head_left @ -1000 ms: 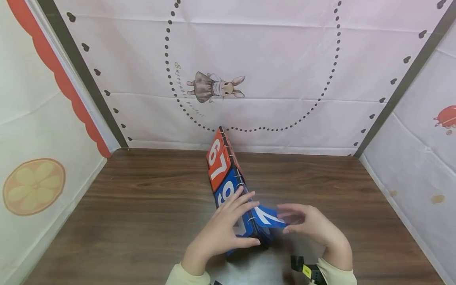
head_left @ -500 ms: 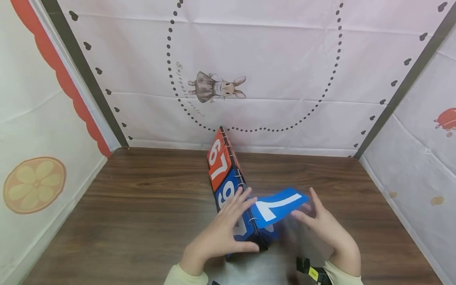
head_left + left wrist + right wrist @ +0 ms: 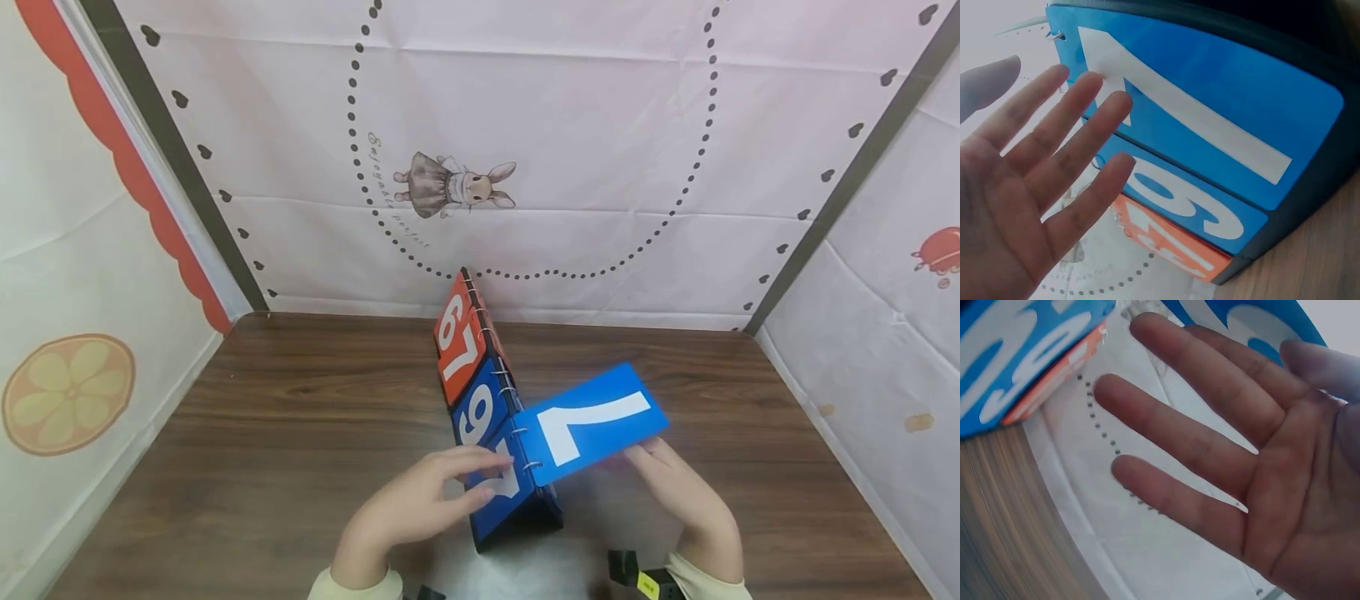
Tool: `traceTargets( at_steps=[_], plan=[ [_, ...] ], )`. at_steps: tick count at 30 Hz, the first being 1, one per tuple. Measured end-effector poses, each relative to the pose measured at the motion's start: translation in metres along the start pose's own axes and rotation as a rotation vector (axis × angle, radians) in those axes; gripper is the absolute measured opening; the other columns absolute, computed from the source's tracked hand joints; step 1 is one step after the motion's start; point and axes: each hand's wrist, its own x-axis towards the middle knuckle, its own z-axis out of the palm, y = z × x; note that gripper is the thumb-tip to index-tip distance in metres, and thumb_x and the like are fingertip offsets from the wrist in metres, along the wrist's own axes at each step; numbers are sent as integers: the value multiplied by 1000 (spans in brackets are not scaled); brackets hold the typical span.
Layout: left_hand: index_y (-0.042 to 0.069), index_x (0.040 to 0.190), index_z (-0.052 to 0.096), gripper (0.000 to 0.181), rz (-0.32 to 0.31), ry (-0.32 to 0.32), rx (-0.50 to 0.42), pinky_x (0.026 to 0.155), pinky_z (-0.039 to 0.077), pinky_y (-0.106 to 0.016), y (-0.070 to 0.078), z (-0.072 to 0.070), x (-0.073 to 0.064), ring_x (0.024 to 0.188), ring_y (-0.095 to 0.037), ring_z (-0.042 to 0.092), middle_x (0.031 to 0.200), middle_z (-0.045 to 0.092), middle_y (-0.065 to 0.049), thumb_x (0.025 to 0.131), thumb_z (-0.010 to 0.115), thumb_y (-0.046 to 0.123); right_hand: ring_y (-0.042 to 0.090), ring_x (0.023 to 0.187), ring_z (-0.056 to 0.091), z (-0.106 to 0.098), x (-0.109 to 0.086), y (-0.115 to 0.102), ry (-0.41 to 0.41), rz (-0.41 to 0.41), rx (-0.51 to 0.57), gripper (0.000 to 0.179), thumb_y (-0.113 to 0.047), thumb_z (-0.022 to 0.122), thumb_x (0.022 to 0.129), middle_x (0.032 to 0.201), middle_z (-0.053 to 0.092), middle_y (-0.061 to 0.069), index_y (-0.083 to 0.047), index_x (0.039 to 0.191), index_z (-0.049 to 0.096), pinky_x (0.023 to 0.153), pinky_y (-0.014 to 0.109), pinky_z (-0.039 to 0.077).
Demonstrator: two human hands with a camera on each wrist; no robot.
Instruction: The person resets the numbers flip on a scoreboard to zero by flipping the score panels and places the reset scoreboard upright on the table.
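Observation:
A tabletop flip scoreboard (image 3: 498, 400) stands like a tent on the table, with orange and blue number cards on wire rings. Its nearest blue card with a white 7 or 1 (image 3: 596, 421) is lifted out to the right, still on its rings. My right hand (image 3: 678, 483) is under that card's outer edge; in the right wrist view its fingers (image 3: 1179, 419) are spread and straight below the card's underside. My left hand (image 3: 420, 496) is at the near left face, fingertips by the blue card there; the left wrist view shows its fingers extended, holding nothing.
The scoreboard stands on a brown wood-grain table (image 3: 300, 400). A white printed cloth (image 3: 600, 150) with a rabbit picture hangs behind, close to the board's far end. Cloth side walls bound the table left and right.
The blue card has swung up and outward to the right, now lying flatter and facing up. My left hand has drawn back to the left from the board's top edge.

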Motion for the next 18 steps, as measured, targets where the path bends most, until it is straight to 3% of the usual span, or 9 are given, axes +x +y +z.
traceTargets(
  at_steps=[4,8,12,15,18],
  plan=[
    [24,131,53,39,13,14,-10,86,48,-30,-2,2,3,109,-16,52,121,55,5,93,54,33,2,109,45,10,6,-2,37,-104,-49,27,-8,41,98,118,53,11,2,121,49,91,23,39],
    [24,131,52,39,22,13,-27,81,49,-27,-2,6,6,104,-18,52,117,55,3,93,54,33,7,107,51,20,14,-3,9,-246,-37,26,1,45,95,115,58,9,2,120,50,89,27,43],
    [23,131,52,38,16,23,-54,81,49,-27,-1,9,9,102,-15,53,116,56,4,94,53,32,11,114,50,29,21,-4,3,-299,-65,30,0,49,93,123,57,5,-4,123,54,94,33,42],
    [17,128,54,34,31,101,-84,84,48,-27,0,9,9,101,-14,55,117,58,2,96,49,28,13,115,49,34,25,-6,21,-306,-107,30,-2,53,92,124,56,3,-10,120,59,94,36,42],
    [10,124,55,30,86,268,-172,82,49,-29,3,7,8,99,-16,59,114,61,-4,99,44,21,15,111,50,37,28,-7,15,-326,-126,28,-2,54,91,121,56,2,-10,118,60,92,40,43]
  ],
)
